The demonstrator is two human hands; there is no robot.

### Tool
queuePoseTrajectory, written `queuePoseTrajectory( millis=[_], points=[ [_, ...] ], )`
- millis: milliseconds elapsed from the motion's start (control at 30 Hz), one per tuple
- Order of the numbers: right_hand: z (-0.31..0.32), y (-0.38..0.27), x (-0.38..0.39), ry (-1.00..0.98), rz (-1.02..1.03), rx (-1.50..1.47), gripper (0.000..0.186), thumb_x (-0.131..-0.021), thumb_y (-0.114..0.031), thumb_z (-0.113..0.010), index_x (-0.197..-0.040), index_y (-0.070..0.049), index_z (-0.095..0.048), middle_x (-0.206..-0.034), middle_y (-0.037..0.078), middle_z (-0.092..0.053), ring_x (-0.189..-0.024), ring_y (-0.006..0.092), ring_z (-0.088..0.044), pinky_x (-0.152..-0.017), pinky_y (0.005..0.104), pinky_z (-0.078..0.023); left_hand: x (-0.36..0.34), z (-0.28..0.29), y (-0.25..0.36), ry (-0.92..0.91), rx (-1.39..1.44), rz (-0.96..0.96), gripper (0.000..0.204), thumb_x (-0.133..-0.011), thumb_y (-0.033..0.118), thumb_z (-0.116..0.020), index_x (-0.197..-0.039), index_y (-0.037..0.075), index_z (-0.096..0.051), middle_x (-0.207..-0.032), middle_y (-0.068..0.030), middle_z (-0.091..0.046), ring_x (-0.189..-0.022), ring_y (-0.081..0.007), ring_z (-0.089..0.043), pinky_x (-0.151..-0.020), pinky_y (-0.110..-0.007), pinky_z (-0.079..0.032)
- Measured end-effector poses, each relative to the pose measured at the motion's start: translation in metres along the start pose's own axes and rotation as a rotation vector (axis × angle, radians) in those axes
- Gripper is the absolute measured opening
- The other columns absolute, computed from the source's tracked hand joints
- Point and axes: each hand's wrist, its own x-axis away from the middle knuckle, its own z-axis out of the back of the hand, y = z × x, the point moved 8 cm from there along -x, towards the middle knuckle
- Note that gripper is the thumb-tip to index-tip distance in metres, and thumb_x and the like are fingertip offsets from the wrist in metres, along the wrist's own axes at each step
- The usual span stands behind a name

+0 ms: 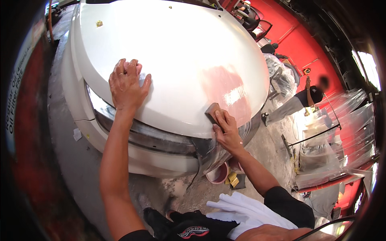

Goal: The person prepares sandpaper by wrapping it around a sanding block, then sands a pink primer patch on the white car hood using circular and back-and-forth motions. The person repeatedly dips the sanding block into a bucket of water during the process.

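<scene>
A white car hood (169,96) spreads in front of me, its surface shiny. My left hand (128,86) rests on its left part, fingers curled and thumb apart. Something pinkish shows between those fingers, mostly hidden, so its kind cannot be told. Near the front edge on the right, my right hand (227,130) grips a grey-brown sanding block (211,113) against the hood. Just beyond the block lies a reddish patch (219,82) with a bright glare; whether it is colour or reflection is unclear. A small yellowish lump (99,23) sits at the hood's far left.
Clear plastic film (215,154) hangs over the car's front right. Below it on the floor stand a bucket (217,175) and a yellow piece (233,179). A white cloth (245,211) lies across my body. Another person (307,98) is at the right, near plastic-draped items.
</scene>
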Motion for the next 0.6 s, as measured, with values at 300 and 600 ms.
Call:
queuePoseTrajectory(
  millis=[300, 600],
  points=[
    [0.011, 0.026, -0.051, -0.025, -0.129, 0.068, 0.046, -0.1, -0.015, -0.062, -0.146, -0.016, -0.062, -0.126, 0.021, -0.067, -0.112, 0.041, -0.065, -0.098, 0.0494, -0.053, 0.002, -0.002, 0.002, 0.034, 0.012, -0.036, 0.063, -0.085, 0.037, -0.08, -0.138, 0.017, -0.054, -0.145, -0.0146, -0.05, -0.136, -0.0357, -0.049, -0.113, -0.054, -0.041],
    [0.015, 0.075, -0.139, 0.019, -0.163, 0.143, 0.045, -0.099, -0.015, -0.059, -0.143, -0.021, -0.063, -0.117, 0.02, -0.068, -0.111, 0.0413, -0.062, -0.097, 0.0503, -0.051, 0.014, -0.014, 0.024, 0.03, 0.047, -0.035, 0.061, -0.083, 0.037, -0.081, -0.136, 0.019, -0.055, -0.144, -0.0147, -0.05, -0.137, -0.0334, -0.049, -0.112, -0.054, -0.042]
  ],
)
